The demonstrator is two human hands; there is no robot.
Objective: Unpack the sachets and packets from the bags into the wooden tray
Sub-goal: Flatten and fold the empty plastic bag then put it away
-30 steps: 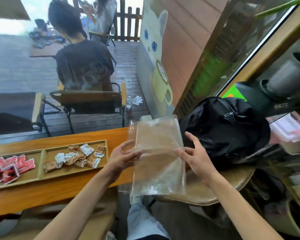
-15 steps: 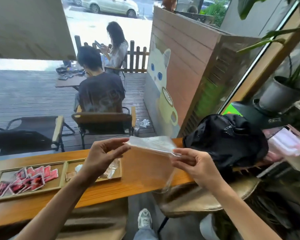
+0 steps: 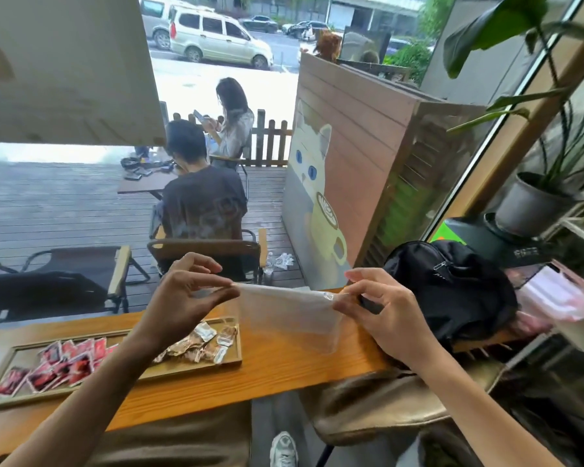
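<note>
No writing can be read; print on the red sachets (image 3: 64, 362) and black backpack (image 3: 452, 291) is too blurred.

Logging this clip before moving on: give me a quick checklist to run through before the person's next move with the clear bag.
1. Left hand pinches the clear bag: ok.
2. Right hand pinches its other end: ok.
3. Bag emptied: cannot tell; nothing shows through it.
4. Wooden tray within view: ok.
5. Red sachets and brown packets lie in the tray: ok.
6. More bags left: cannot tell.
</note>
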